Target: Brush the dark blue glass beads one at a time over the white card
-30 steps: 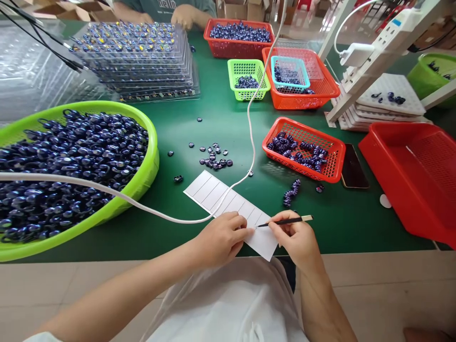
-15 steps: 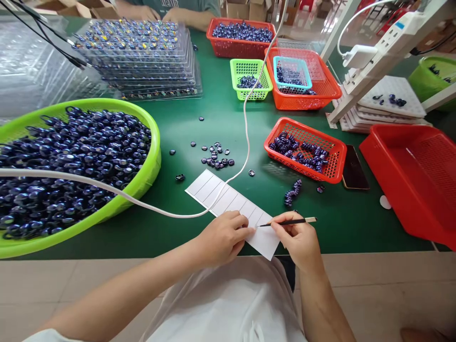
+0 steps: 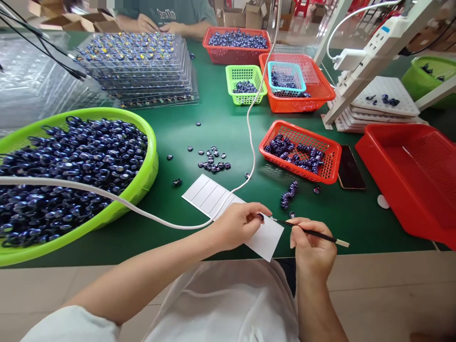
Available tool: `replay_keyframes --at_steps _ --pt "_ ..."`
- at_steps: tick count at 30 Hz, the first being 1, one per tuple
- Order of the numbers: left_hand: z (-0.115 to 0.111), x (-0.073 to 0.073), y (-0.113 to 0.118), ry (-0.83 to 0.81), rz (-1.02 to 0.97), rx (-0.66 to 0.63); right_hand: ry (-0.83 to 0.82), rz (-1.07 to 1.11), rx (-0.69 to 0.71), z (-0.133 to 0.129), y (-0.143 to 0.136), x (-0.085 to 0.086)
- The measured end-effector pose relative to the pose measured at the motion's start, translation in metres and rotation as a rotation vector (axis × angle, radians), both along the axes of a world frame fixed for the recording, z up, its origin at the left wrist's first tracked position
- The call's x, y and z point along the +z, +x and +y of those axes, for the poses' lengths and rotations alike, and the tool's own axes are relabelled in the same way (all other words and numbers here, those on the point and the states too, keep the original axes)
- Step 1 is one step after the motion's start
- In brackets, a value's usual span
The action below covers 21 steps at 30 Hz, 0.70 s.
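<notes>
Where a green counter (image 3: 217, 133) spreads across the view, a wide lime-green basket (image 3: 153, 156) takes up its left side, heaped with glossy dark looped pieces. At the right edge stands a deep red tub (image 3: 395, 192). Behind the lime-green basket rises a stack of clear trays (image 3: 142, 83), its top layer set with shiny dark pieces. Right of the middle, a red basket (image 3: 298, 170) holds more of them.

The left hand (image 3: 242, 225) has its fingers curled in, thumb and fingertips pinching a dark piece (image 3: 261, 217); the right hand (image 3: 315, 249), near it, grips a slim black tool (image 3: 320, 235). A ruled white paper strip (image 3: 265, 240) lies aslant under the left hand, which hides part of it. Next in size is the phone (image 3: 351, 168), just beside the red basket. The tool, pale at its rear end, points towards the left fingertips; whether its tip touches the pinched piece cannot be told. That piece, smallest of all, sits above the strip, partly covered by the fingers.
</notes>
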<state>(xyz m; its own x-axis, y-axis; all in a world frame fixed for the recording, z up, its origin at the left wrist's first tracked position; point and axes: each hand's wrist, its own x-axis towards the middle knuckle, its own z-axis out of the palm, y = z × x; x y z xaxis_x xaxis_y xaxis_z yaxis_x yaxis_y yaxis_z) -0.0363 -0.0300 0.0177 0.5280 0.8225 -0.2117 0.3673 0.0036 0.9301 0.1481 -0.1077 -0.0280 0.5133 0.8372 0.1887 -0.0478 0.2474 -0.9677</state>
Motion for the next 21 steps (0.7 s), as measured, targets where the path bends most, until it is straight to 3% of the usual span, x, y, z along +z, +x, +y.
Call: replay_keyframes --at_steps 4,9,14,21 --pt "0.014 -0.01 0.019 -0.338 -0.183 0.071 0.016 -0.001 -0.042 0.004 0.0 -0.001" --pt "0.019 -0.02 0.02 -0.473 -0.279 0.075 0.01 -0.006 -0.067 0.005 0.0 -0.002" --pt "0.016 -0.018 0.019 -0.442 -0.276 0.088 -0.003 -0.041 -0.011 0.003 0.0 -0.001" --pt "0.012 -0.018 0.016 -0.343 -0.203 0.038 0.019 -0.039 -0.063 0.004 0.0 -0.004"
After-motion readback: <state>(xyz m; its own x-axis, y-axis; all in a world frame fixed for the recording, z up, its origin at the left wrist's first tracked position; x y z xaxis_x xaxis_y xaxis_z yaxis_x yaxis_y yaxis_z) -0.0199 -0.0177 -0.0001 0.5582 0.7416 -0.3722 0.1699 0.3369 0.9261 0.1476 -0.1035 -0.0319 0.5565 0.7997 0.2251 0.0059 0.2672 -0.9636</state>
